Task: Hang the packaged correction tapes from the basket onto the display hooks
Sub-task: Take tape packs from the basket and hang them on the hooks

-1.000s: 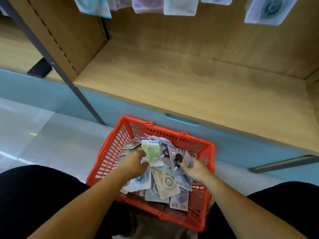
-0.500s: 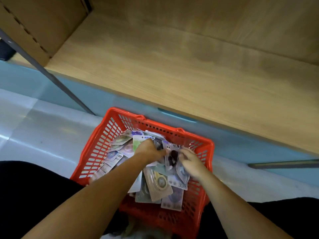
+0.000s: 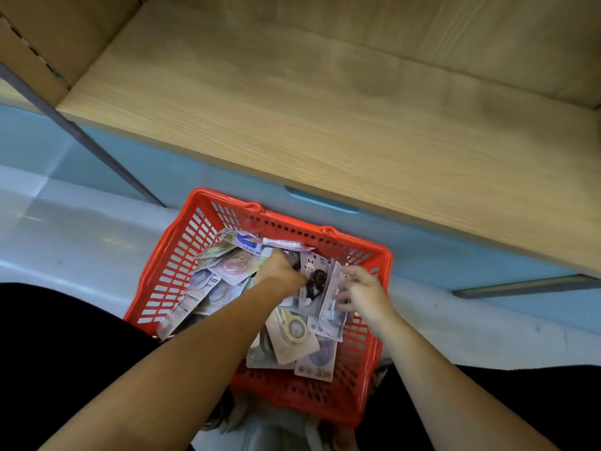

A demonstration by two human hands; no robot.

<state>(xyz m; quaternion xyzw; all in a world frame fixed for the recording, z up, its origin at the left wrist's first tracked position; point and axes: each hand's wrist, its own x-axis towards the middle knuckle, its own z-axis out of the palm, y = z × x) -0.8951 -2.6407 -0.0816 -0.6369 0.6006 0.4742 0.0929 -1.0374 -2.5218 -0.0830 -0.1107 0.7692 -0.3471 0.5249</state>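
Red plastic mesh forms the basket (image 3: pixel 169 275), which stands on the pale floor (image 3: pixel 81 242) between the person's dark-clad legs. Both bare arms reach down into it. Packaged correction tapes (image 3: pixel 227 271) lie in a loose heap inside, most of them flat or tilted against one another.

The left hand (image 3: pixel 279 271) is pushed knuckles-up into the heap near the basket's far wall. Its fingers curl down out of sight among the packs, so I cannot tell whether they grip anything. Just right of it, the right hand (image 3: pixel 361 291) pinches a clear-fronted pack (image 3: pixel 330 307) that stands on edge, with the fingers curled over its near face.

Between the two hands lies a rabbit-printed pack (image 3: pixel 312 271) with a dark tape wheel. Nearer the person than the hands, a beige pack (image 3: pixel 294 333) rests on top of the heap, and a pack marked 30m (image 3: pixel 317 362) lies just below it.

Beyond the hands, past the basket's far rim, a blue base panel (image 3: pixel 455 255) carries a wooden shelf (image 3: pixel 325 125). A grey metal post (image 3: pixel 81 131) slants well off to the left of the left hand.
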